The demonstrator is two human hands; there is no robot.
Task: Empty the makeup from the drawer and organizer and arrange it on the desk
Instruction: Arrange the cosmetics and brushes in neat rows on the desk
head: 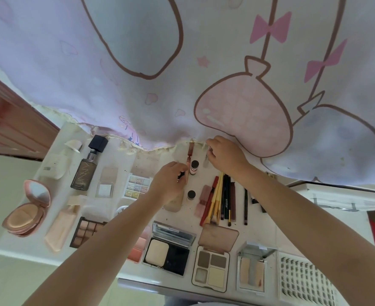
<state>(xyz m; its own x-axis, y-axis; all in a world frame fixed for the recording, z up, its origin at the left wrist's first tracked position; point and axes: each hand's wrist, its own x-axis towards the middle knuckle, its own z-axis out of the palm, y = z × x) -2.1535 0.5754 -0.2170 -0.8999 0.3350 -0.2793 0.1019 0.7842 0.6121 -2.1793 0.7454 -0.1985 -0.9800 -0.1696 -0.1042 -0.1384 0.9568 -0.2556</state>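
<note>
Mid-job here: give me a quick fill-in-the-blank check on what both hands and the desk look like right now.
1. The left hand pinches a thin ____ stick.
2. The right hand reaches to the hem of the ____ behind the desk.
3. The tall dark bottle lies ____ of the left hand.
4. The round pink compact has its lid ____.

Missing words: red; curtain; left; open

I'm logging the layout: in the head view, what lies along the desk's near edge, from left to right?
Pink cushion compact → peach tube → brown eyeshadow palette → black powder compact → four-pan brow palette → small mirrored compact → lash tray.
</note>
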